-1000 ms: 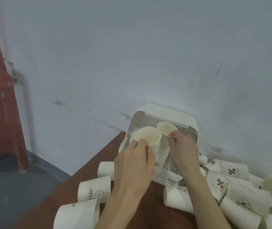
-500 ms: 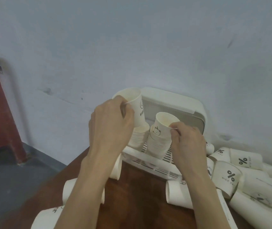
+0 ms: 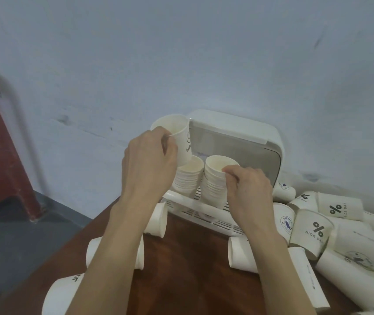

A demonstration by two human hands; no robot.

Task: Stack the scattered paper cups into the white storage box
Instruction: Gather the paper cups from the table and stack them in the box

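The left hand pinches the rim of a paper cup, held tilted just above the left stack inside the white storage box at the tabletop's far edge. The right hand pinches the top cup's rim on the right stack. Loose cups lie scattered along the right edge.

We see left hand and right hand bare, forearms bare too; no sleeve, ring, watch visible.
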